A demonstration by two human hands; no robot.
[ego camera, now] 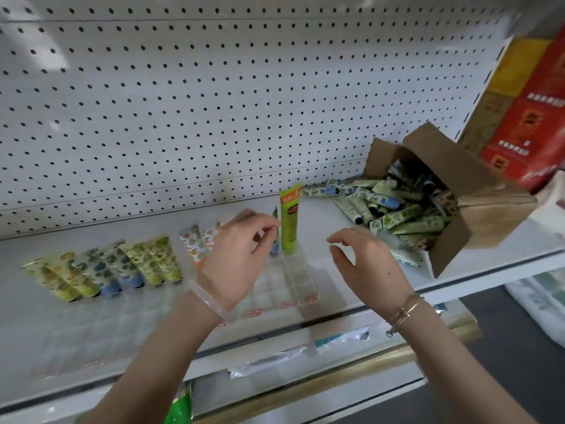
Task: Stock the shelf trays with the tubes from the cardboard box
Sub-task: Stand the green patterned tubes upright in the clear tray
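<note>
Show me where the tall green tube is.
In the head view, the green tube stands upright in the clear tray, mid-shelf, just right of the left hand.

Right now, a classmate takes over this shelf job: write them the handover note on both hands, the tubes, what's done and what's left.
Left hand: fingertips at a small blue-capped tube standing in the clear tray; grip unclear.
Right hand: empty, fingers relaxed, above the tray.
Cardboard box: tipped over, right of the tray, loose tubes spilling out.
Done: a back row of tubes stands in the trays, plus a tall green tube.
Left: front compartments bare; many tubes to move.
</note>
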